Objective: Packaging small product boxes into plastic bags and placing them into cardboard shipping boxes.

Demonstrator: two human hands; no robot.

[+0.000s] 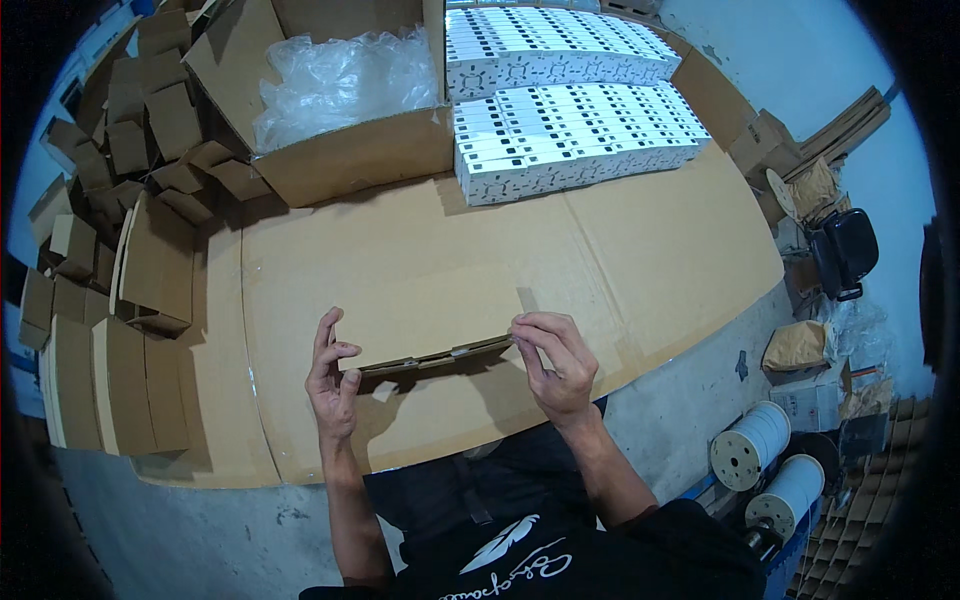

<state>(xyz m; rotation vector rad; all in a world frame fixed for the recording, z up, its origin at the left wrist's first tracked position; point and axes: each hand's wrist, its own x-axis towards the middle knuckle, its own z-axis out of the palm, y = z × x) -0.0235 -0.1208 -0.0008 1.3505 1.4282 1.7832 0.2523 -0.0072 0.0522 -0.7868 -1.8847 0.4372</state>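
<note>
A flat, folded brown cardboard box is held between my two hands above the table, with its near edge toward me. At its right end, the thumb and fingers of my right hand pinch the corner. My left hand has the left end between thumb and forefinger, while another finger stays raised. Folded flaps show as a thin dark gap along the near edge. The box's upper face blends with the cardboard-covered table beneath, and a shadow falls below it.
White printed small boxes stand in stacked rows at the far right. A large open carton holds clear plastic bags. Brown cardboard boxes crowd the left side. Wire spools and a black chair are beyond the right edge.
</note>
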